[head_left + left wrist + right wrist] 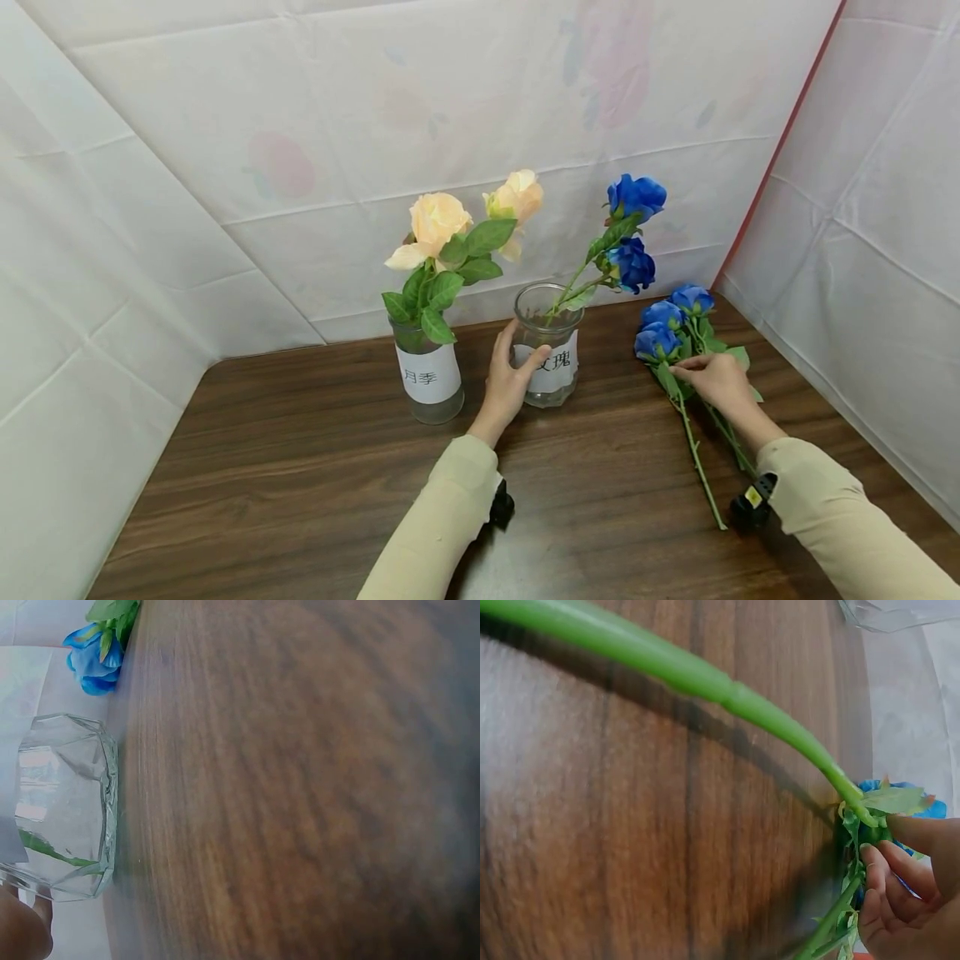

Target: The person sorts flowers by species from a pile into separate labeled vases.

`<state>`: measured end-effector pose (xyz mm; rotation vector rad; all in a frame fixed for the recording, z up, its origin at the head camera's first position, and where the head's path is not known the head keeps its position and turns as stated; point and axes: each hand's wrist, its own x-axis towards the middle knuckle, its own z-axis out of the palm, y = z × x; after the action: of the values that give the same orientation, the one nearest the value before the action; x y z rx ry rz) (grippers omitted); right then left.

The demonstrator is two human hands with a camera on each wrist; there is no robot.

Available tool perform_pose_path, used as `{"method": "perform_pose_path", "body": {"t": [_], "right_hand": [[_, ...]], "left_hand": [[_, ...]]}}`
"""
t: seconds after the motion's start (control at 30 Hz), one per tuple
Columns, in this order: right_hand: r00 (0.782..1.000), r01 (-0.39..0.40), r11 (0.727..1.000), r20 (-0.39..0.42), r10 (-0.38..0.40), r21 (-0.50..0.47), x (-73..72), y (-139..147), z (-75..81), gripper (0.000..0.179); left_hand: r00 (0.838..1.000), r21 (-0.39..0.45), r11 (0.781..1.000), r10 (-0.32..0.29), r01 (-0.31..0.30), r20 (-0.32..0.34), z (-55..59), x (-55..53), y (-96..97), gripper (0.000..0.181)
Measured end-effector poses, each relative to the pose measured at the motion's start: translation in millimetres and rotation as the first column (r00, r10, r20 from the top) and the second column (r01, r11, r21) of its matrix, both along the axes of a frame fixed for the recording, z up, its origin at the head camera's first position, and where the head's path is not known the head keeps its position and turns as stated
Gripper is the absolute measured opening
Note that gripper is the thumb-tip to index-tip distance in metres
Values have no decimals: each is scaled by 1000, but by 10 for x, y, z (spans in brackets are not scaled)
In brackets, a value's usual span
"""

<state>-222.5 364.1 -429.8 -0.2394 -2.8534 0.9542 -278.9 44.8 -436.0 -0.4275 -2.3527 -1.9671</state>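
My left hand (510, 379) holds the left side of a wide glass vase (550, 392), thumb across its paper label. Two blue roses (636, 197) lean out of this vase to the right. In the left wrist view, the end of a green stem (56, 850) shows through the vase's clear glass. At the right, my right hand (720, 385) pinches a blue rose (657, 340) by its stem just below the bloom. The right wrist view shows that green stem (705, 679) running away from the thumb and fingertips, its shadow on the wood.
A narrower labelled glass vase (429, 379) with cream roses (438, 221) stands left of my left hand. More blue roses (692, 298) lie under and beside the right hand on the dark wooden table (300, 467). White cloth (360, 108) hangs behind and at both sides.
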Motion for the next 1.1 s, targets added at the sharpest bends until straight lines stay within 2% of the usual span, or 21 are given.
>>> {"method": "perform_pose_path", "body": {"t": [0.2, 0.33, 0.43, 0.5, 0.63, 0.67, 0.7, 0.77, 0.83, 0.87, 0.9, 0.93, 1.07, 1.1], "right_hand": [[998, -55, 997, 31, 54, 52, -21, -23, -28, 26], [997, -58, 998, 43, 57, 13, -27, -5, -29, 29], [998, -11, 995, 66, 17, -96, -10, 9, 34, 38], [996, 32, 981, 88, -15, -193, 13, 3, 116, 45], [993, 96, 913, 105, -58, -397, 65, -45, 331, 57], [994, 98, 890, 96, -61, -446, 81, -56, 386, 56], [994, 100, 854, 85, -66, -510, 96, -66, 439, 50], [996, 86, 743, 48, -73, -664, 123, -89, 543, 31], [997, 42, 618, -12, -83, -785, 143, -111, 632, 10], [995, 15, 555, -41, -88, -832, 155, -123, 676, 6], [993, -18, 499, -73, -92, -867, 169, -137, 722, 10], [990, -54, 456, -109, -94, -888, 183, -152, 766, 13], [967, -175, 340, -227, -118, -924, 238, -210, 973, 14], [958, -205, 299, -253, -132, -932, 247, -227, 1032, 13]], "left_hand": [[1000, 14, 1000, -4, 4, -2, -3, -5, 3, 81], [1000, 12, 1000, -4, 4, 6, -11, 2, 6, 84], [1000, 3, 1000, -2, 2, 14, -17, 6, 9, 85], [1000, 3, 1000, -2, 2, 8, -17, 3, 8, 85], [1000, 6, 1000, -2, 2, -2, -7, -5, 2, 84], [1000, 6, 1000, -3, 3, -4, -7, -5, 0, 84], [1000, 4, 1000, -3, 3, -3, -7, -4, -1, 84], [1000, -2, 1000, -2, 2, -2, -14, -4, -2, 84], [1000, -6, 1000, 1, -1, 7, -20, 0, -5, 85], [1000, -6, 1000, 1, -1, 9, -21, 2, -5, 85], [1000, -7, 1000, 2, -1, 12, -22, 2, -5, 85], [1000, -6, 1000, 2, -2, 14, -24, 3, -5, 85], [1000, -7, 1000, 8, -8, 6, -23, 3, 0, 83], [1000, -7, 1000, 9, -9, 5, -24, 2, 1, 83]]}}
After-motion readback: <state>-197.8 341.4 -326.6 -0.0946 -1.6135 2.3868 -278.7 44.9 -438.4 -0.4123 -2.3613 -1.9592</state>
